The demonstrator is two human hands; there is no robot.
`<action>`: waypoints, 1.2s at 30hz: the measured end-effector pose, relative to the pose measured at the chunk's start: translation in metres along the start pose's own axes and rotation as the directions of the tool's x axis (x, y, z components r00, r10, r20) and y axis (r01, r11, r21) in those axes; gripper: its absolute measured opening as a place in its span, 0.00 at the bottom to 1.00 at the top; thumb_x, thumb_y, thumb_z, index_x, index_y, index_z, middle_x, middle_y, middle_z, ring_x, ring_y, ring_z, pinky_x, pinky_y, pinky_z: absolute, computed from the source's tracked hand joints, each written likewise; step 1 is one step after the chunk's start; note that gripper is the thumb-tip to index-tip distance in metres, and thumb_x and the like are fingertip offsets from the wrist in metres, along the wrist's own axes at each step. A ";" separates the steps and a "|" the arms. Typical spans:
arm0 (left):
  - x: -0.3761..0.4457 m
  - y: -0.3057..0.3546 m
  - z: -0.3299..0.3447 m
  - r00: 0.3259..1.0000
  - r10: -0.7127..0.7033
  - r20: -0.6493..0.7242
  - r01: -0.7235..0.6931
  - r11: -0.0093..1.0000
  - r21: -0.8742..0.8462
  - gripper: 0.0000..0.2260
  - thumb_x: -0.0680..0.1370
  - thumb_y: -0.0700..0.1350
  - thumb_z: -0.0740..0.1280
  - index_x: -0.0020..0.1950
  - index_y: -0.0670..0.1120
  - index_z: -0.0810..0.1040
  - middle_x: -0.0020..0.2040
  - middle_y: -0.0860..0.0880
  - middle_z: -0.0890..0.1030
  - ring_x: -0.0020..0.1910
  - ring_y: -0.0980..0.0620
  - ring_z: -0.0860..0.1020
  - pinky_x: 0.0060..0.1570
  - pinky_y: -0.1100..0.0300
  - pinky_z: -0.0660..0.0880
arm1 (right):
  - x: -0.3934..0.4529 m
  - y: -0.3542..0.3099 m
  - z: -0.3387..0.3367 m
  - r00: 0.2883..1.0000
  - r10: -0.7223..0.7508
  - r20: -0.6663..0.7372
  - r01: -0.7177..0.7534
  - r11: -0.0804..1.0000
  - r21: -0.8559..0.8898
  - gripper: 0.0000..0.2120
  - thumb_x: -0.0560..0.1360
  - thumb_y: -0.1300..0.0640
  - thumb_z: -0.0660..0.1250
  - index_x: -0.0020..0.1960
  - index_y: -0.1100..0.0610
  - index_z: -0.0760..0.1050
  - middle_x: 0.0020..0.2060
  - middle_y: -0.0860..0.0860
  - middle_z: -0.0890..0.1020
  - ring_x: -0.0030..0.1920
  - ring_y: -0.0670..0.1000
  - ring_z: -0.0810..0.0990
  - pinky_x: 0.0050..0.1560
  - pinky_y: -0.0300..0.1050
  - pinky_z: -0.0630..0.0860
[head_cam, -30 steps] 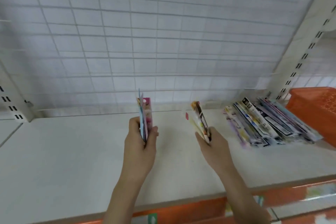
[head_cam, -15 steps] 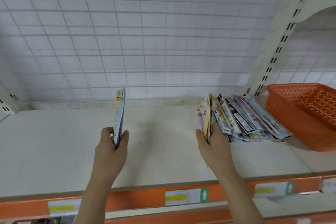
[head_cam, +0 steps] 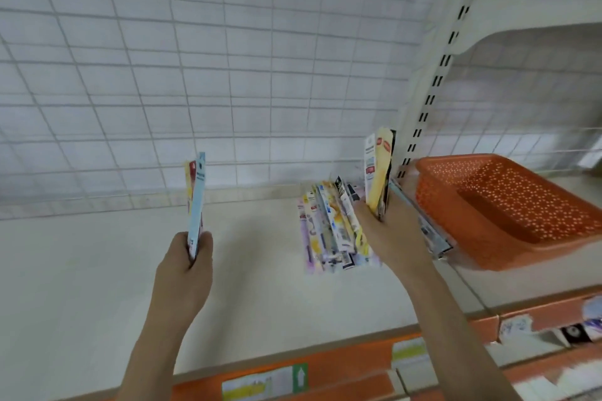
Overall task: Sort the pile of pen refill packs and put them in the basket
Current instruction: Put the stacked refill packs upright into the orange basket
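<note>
Nearest you ran the shelf's orange front edge (head_cam: 325,365), carrying a price label (head_cam: 265,381) with a white arrow on green; its print was too blurred to read. Above it your left hand (head_cam: 185,273) gripped a thin upright bundle of refill packs (head_cam: 195,205), pale blue card facing right, edge-on to you. Your right hand (head_cam: 387,234) was curled round a second upright bundle (head_cam: 378,172), a yellow pack with a small red mark at the front; the writing on it could not be made out.

The two hands were well apart, with bare white shelf (head_cam: 81,270) between and to the left of them. Just behind and under your right hand lay the pile of refill packs (head_cam: 329,231), fanned out on the shelf, some leaning toward the basket. Their printing was illegible.

The orange basket (head_cam: 508,257) sat just right of the pile, its near left wall close to your right hand, tilted with its open top toward you. Behind it rose the slotted upright (head_cam: 433,98), and the wire grid back panel (head_cam: 195,58) closed off the far side.
</note>
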State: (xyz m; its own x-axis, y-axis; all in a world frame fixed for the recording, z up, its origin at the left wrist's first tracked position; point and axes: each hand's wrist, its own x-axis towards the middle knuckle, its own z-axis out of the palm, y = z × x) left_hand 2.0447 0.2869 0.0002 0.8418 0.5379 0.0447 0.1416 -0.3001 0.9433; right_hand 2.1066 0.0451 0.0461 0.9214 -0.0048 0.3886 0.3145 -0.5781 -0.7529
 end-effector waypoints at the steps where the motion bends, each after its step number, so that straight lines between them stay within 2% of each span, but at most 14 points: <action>1: -0.001 0.003 0.007 1.000 -0.006 -0.006 0.006 1.000 -0.003 0.15 0.80 0.49 0.57 0.47 0.36 0.68 0.36 0.42 0.72 0.33 0.47 0.71 0.32 0.55 0.67 | 0.007 0.002 -0.011 1.000 -0.002 0.000 0.002 1.000 -0.002 0.14 0.77 0.58 0.63 0.36 0.51 0.62 0.29 0.53 0.73 0.27 0.47 0.72 0.29 0.39 0.68; 3: -0.004 0.010 0.021 1.000 -0.019 -0.021 0.019 1.000 -0.017 0.15 0.80 0.49 0.57 0.47 0.36 0.68 0.36 0.43 0.72 0.32 0.48 0.72 0.31 0.56 0.67 | 0.024 0.012 -0.037 1.000 -0.020 0.000 0.020 0.999 -0.047 0.13 0.77 0.57 0.63 0.36 0.50 0.63 0.31 0.54 0.72 0.26 0.47 0.71 0.26 0.37 0.66; 5: -0.011 0.018 0.038 0.999 -0.029 -0.039 0.028 0.999 -0.023 0.16 0.80 0.49 0.58 0.46 0.36 0.68 0.35 0.43 0.72 0.31 0.48 0.71 0.30 0.57 0.66 | 0.041 0.025 -0.068 0.999 -0.033 0.009 0.033 0.993 -0.112 0.12 0.77 0.55 0.63 0.35 0.53 0.65 0.26 0.50 0.70 0.22 0.43 0.68 0.23 0.32 0.63; 8: -0.031 0.031 0.072 0.997 -0.041 -0.067 0.039 0.999 -0.032 0.15 0.79 0.49 0.58 0.43 0.37 0.67 0.34 0.41 0.71 0.30 0.47 0.70 0.30 0.57 0.66 | 0.062 0.056 -0.119 0.998 -0.025 0.057 0.036 0.978 -0.204 0.12 0.78 0.53 0.61 0.37 0.56 0.68 0.25 0.49 0.71 0.22 0.43 0.69 0.21 0.33 0.64; 10: -0.049 0.042 0.103 0.995 -0.044 -0.089 0.042 0.999 -0.035 0.14 0.79 0.49 0.59 0.40 0.40 0.66 0.34 0.41 0.70 0.31 0.46 0.69 0.31 0.56 0.65 | 0.073 0.084 -0.154 0.995 0.016 0.103 0.016 0.952 -0.306 0.10 0.78 0.53 0.61 0.43 0.58 0.70 0.29 0.53 0.75 0.24 0.48 0.73 0.23 0.37 0.70; 12: -0.063 0.052 0.127 0.996 -0.029 -0.085 0.028 0.999 -0.023 0.14 0.79 0.49 0.59 0.38 0.42 0.65 0.34 0.41 0.69 0.31 0.46 0.68 0.32 0.55 0.64 | 0.084 0.111 -0.177 0.987 0.073 0.142 -0.011 0.917 -0.399 0.09 0.78 0.52 0.61 0.50 0.58 0.70 0.32 0.54 0.79 0.25 0.46 0.76 0.22 0.38 0.73; 17: -0.102 0.081 0.188 0.994 0.082 -0.077 -0.082 0.997 0.002 0.14 0.80 0.47 0.59 0.37 0.42 0.65 0.31 0.43 0.67 0.29 0.47 0.66 0.30 0.56 0.62 | 0.110 0.179 -0.224 0.955 0.243 0.168 -0.134 0.864 -0.486 0.21 0.75 0.51 0.65 0.65 0.58 0.68 0.48 0.56 0.81 0.37 0.52 0.77 0.29 0.39 0.68; 21: -0.118 0.086 0.208 0.986 0.113 -0.119 -0.104 0.991 0.082 0.12 0.79 0.46 0.60 0.40 0.41 0.68 0.32 0.38 0.72 0.29 0.44 0.69 0.30 0.56 0.63 | 0.123 0.204 -0.226 0.896 0.337 0.289 -0.134 0.827 -0.546 0.14 0.74 0.56 0.66 0.57 0.63 0.74 0.44 0.59 0.82 0.37 0.53 0.79 0.32 0.41 0.71; 25: -0.128 0.091 0.215 0.981 0.125 -0.145 -0.103 0.983 0.154 0.13 0.79 0.47 0.60 0.38 0.42 0.68 0.32 0.36 0.74 0.29 0.43 0.69 0.30 0.55 0.64 | 0.123 0.212 -0.227 0.799 0.440 0.410 -0.134 0.795 -0.592 0.13 0.73 0.56 0.69 0.52 0.65 0.76 0.35 0.54 0.78 0.32 0.49 0.77 0.29 0.39 0.70; 28: -0.131 0.103 0.218 0.979 0.137 -0.153 -0.112 0.981 0.161 0.13 0.79 0.46 0.60 0.36 0.43 0.67 0.29 0.40 0.71 0.28 0.43 0.68 0.29 0.55 0.63 | 0.123 0.215 -0.228 0.766 0.441 0.467 -0.118 0.812 -0.572 0.21 0.71 0.52 0.72 0.58 0.63 0.73 0.50 0.57 0.80 0.44 0.52 0.79 0.40 0.44 0.78; 30: -0.131 0.114 0.223 0.977 0.154 -0.146 -0.128 0.977 0.173 0.13 0.79 0.46 0.61 0.36 0.42 0.67 0.28 0.42 0.70 0.27 0.44 0.67 0.29 0.55 0.62 | 0.126 0.216 -0.233 0.792 0.410 0.452 -0.063 0.791 -0.608 0.24 0.73 0.50 0.70 0.62 0.65 0.71 0.56 0.58 0.79 0.51 0.55 0.79 0.49 0.48 0.78; 33: -0.130 0.135 0.234 0.974 0.192 -0.121 -0.165 0.965 0.206 0.15 0.79 0.45 0.60 0.35 0.41 0.66 0.28 0.44 0.68 0.27 0.46 0.66 0.29 0.56 0.61 | 0.133 0.223 -0.243 0.886 0.268 0.378 0.023 0.790 -0.613 0.16 0.75 0.50 0.64 0.55 0.62 0.76 0.44 0.54 0.80 0.48 0.54 0.80 0.37 0.42 0.72; 34: -0.129 0.143 0.237 0.974 0.201 -0.107 -0.175 0.961 0.214 0.15 0.79 0.46 0.60 0.34 0.42 0.66 0.28 0.45 0.68 0.27 0.47 0.66 0.28 0.57 0.61 | 0.136 0.226 -0.248 0.920 0.212 0.329 0.027 0.805 -0.593 0.14 0.76 0.51 0.63 0.54 0.61 0.76 0.43 0.53 0.80 0.48 0.54 0.79 0.38 0.42 0.73; 36: -0.126 0.159 0.247 0.976 0.206 -0.068 -0.186 0.957 0.223 0.15 0.79 0.47 0.61 0.34 0.43 0.65 0.27 0.46 0.67 0.27 0.47 0.66 0.28 0.58 0.62 | 0.139 0.233 -0.260 0.965 0.135 0.226 0.012 0.835 -0.550 0.13 0.77 0.52 0.61 0.57 0.57 0.75 0.50 0.54 0.80 0.51 0.54 0.79 0.47 0.45 0.76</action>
State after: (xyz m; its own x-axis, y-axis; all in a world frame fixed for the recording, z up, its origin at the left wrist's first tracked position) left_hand 2.0899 -0.0228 0.0636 0.8153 0.5173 0.2601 0.0951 -0.5629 0.8211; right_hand 2.2485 -0.3023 0.0625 0.9830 0.1019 0.1530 0.1483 -0.9316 -0.3318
